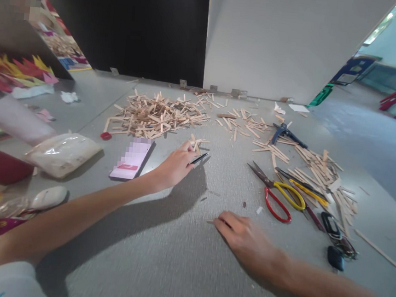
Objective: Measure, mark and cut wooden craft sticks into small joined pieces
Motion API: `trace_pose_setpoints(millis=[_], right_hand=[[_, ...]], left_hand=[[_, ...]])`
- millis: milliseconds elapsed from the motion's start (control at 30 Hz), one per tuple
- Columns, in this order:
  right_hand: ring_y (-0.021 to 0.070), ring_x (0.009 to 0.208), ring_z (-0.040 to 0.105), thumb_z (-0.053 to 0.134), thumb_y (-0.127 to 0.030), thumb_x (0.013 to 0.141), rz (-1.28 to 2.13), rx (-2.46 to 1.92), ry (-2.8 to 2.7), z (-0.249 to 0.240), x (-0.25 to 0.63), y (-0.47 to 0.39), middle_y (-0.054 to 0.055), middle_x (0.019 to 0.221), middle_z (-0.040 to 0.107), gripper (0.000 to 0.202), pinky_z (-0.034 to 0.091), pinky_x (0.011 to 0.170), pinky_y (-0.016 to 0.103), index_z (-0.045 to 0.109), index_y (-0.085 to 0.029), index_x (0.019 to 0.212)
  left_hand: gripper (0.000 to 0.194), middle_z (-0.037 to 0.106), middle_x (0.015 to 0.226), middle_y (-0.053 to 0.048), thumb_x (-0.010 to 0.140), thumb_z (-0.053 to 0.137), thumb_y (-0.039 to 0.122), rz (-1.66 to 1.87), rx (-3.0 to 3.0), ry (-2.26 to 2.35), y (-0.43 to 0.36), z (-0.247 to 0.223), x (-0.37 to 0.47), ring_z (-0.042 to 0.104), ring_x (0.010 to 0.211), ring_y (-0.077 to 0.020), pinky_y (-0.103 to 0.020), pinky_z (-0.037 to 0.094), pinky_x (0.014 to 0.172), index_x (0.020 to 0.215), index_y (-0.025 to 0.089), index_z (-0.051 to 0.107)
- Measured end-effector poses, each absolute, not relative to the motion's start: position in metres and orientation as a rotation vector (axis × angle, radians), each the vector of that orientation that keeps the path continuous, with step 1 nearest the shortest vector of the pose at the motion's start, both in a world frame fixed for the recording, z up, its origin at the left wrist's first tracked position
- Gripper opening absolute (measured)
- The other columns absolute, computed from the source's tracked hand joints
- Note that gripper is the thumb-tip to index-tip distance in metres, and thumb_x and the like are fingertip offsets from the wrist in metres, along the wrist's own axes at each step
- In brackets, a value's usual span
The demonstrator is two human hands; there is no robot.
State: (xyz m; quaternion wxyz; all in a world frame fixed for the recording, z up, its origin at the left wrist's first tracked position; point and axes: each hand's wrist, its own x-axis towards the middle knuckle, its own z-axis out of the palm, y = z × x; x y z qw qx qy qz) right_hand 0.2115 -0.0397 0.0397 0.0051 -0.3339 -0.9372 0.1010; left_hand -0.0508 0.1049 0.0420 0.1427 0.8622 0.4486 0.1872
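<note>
My left hand (pixel 173 167) is closed round a slim dark pen-like tool (pixel 200 158), its pointed end aimed to the right. A few short wooden sticks (pixel 198 141) show just past its fingertips; I cannot tell whether the fingers touch them. Low over the grey table (pixel 161 256), my right hand (pixel 240 235) has its fingers curled together, and the tip of a small pale wooden stick (pixel 209 221) pokes out from them. Beyond the hands lies a big heap of wooden sticks (pixel 159 115). Scissors (pixel 271 185) with red and yellow handles rest open, up and right of my right hand.
A phone (pixel 133 159) and a clear plastic packet (pixel 64 153) lie left, near a white computer mouse (pixel 50 198). At right are blue-handled pliers (pixel 285 134), more loose sticks (pixel 316 166), and keys with a black fob (pixel 336 257). A black and white panel (pixel 262 43) stands behind.
</note>
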Motion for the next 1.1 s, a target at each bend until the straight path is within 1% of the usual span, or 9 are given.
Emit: trace_pose_setpoints(millis=[133,267,467,533,633,733,833,933,1100], right_hand=[[0.0216,0.086,0.073,0.061,0.010,0.094,0.292,-1.047,-2.941,0.044,0.201,-0.017,0.014,0.108,0.077,0.034,0.057,0.076,0.030,0.076,-0.010,0.118],[0.0200,0.082,0.071,0.061,0.005,0.098,0.292,-1.180,-2.858,0.038,0.196,0.033,0.011,0.100,0.077,0.029,0.053,0.075,0.028,0.078,-0.015,0.110],[0.0270,0.083,0.072,0.054,0.000,0.103,0.163,-1.448,-2.639,0.038,0.218,0.120,0.018,0.098,0.076,0.026,0.050,0.075,0.035,0.077,-0.011,0.096],[0.0271,0.085,0.071,0.052,-0.003,0.105,0.143,-1.434,-2.592,0.041,0.221,0.122,0.018,0.098,0.076,0.027,0.050,0.077,0.035,0.077,-0.011,0.098],[0.0219,0.087,0.070,0.059,-0.009,0.107,0.212,-1.206,-2.653,0.040,0.207,0.086,0.012,0.101,0.077,0.020,0.050,0.079,0.031,0.078,-0.016,0.104],[0.0162,0.076,0.067,0.074,-0.015,0.101,0.346,-0.868,-2.802,0.029,0.185,0.042,0.002,0.088,0.076,0.015,0.046,0.067,0.025,0.078,-0.021,0.089],[0.0154,0.074,0.066,0.069,-0.007,0.100,0.351,-0.863,-2.788,0.020,0.175,0.043,0.005,0.092,0.078,0.017,0.044,0.066,0.025,0.079,-0.018,0.092],[0.0189,0.079,0.068,0.061,-0.005,0.101,0.293,-1.063,-2.669,0.020,0.186,0.098,0.010,0.092,0.078,0.024,0.048,0.073,0.028,0.081,-0.015,0.092],[0.0225,0.073,0.067,0.058,-0.001,0.094,0.233,-1.302,-2.518,0.037,0.211,0.184,0.010,0.077,0.076,0.029,0.047,0.072,0.032,0.079,-0.014,0.079]], left_hand=[[0.030,0.062,0.117,-0.008,0.097,0.059,0.005,0.531,2.484,1.310,0.106,0.041,-0.051,0.070,0.090,-0.0198,-0.039,0.061,0.093,0.118,0.017,0.077],[0.027,0.062,0.116,-0.009,0.096,0.063,0.005,0.525,2.465,1.347,0.109,0.042,-0.053,0.070,0.084,-0.0191,-0.037,0.060,0.090,0.115,0.017,0.078],[0.024,0.061,0.111,-0.008,0.095,0.061,0.005,0.573,2.455,1.406,0.114,0.047,-0.059,0.066,0.079,-0.0181,-0.037,0.058,0.088,0.107,0.016,0.080],[0.024,0.060,0.110,-0.007,0.095,0.061,0.005,0.600,2.457,1.413,0.115,0.049,-0.060,0.065,0.079,-0.0179,-0.036,0.057,0.087,0.106,0.016,0.080],[0.023,0.060,0.110,-0.007,0.095,0.063,0.005,0.634,2.461,1.418,0.116,0.050,-0.061,0.064,0.078,-0.0169,-0.035,0.057,0.086,0.103,0.017,0.081],[0.023,0.060,0.109,-0.006,0.094,0.063,0.003,0.662,2.458,1.436,0.116,0.052,-0.060,0.062,0.075,-0.0157,-0.034,0.057,0.085,0.102,0.016,0.081],[0.027,0.059,0.107,-0.005,0.093,0.063,0.001,0.695,2.455,1.453,0.116,0.054,-0.061,0.062,0.077,-0.0160,-0.033,0.057,0.086,0.106,0.016,0.081],[0.025,0.058,0.105,-0.005,0.093,0.065,0.001,0.729,2.457,1.467,0.116,0.056,-0.063,0.062,0.079,-0.0168,-0.033,0.057,0.085,0.105,0.016,0.082],[0.028,0.058,0.104,-0.004,0.093,0.068,0.002,0.745,2.460,1.473,0.117,0.054,-0.064,0.060,0.076,-0.0161,-0.032,0.057,0.082,0.113,0.017,0.081]])
